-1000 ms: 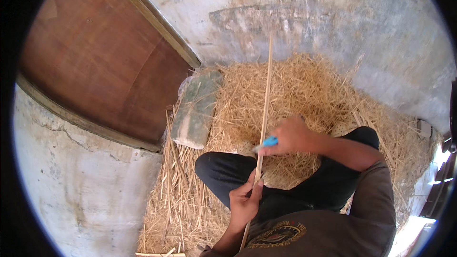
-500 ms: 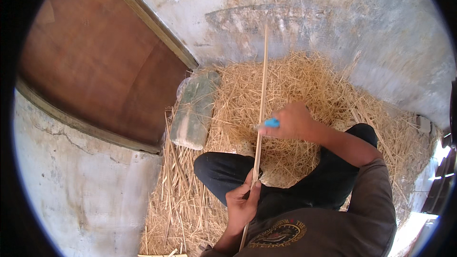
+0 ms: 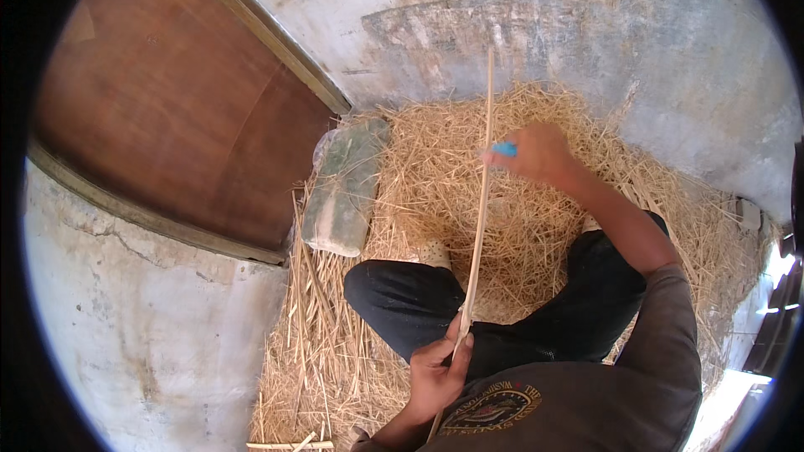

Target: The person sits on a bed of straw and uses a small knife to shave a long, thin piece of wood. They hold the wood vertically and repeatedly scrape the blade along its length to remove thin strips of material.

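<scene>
A long, thin, pale wooden strip, possibly bamboo, rises from my lap toward the far wall. My left hand is closed round its lower part, with the thumb lying along it. Farther up, my right hand is closed on a small tool with a blue handle. The tool's working end meets the strip or lies right beside it; blur hides its exact kind. Below my left hand, the strip's lower end runs down beside my dark shirt.
Curly shavings heap around my crossed legs. A greenish stone-like block lies left of them, near a brown door panel. Loose strips are scattered at the left. A stained wall stands behind the heap.
My right hand has moved up and away along the strip with the blue-handled tool. My left hand and the strip have shifted slightly to the right.
</scene>
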`<action>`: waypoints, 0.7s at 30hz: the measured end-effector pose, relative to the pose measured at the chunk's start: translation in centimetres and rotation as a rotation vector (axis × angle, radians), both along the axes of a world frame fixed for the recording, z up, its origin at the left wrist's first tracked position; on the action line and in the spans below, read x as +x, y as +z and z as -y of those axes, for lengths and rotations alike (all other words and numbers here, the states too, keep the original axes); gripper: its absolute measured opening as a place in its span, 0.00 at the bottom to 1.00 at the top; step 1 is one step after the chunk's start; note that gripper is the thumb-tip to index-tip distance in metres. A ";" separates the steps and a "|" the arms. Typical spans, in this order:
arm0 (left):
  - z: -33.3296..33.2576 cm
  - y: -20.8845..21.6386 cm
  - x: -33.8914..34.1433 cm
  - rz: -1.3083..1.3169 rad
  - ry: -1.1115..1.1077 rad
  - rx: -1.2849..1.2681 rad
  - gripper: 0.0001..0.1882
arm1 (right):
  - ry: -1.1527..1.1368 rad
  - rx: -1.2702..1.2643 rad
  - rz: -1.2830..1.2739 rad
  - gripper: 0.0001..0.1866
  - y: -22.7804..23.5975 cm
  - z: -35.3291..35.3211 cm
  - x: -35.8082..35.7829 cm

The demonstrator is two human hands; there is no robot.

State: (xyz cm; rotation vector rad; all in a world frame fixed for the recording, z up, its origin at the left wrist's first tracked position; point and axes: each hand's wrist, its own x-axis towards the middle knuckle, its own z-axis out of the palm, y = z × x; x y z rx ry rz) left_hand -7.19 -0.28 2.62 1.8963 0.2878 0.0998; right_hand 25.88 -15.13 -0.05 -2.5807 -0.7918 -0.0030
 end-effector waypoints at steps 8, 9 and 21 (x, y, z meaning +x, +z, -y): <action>0.5 0.8 -2.1 -0.015 -0.028 -0.006 0.17 | -0.129 -0.138 0.191 0.43 0.4 2.4 7.8; 0.4 0.6 -2.6 -0.015 -0.038 -0.009 0.18 | -0.132 -0.161 0.234 0.43 0.4 3.3 9.1; -1.9 -1.6 -1.2 -0.205 0.196 -0.584 0.16 | -0.305 0.171 -0.164 0.40 -0.2 4.5 6.0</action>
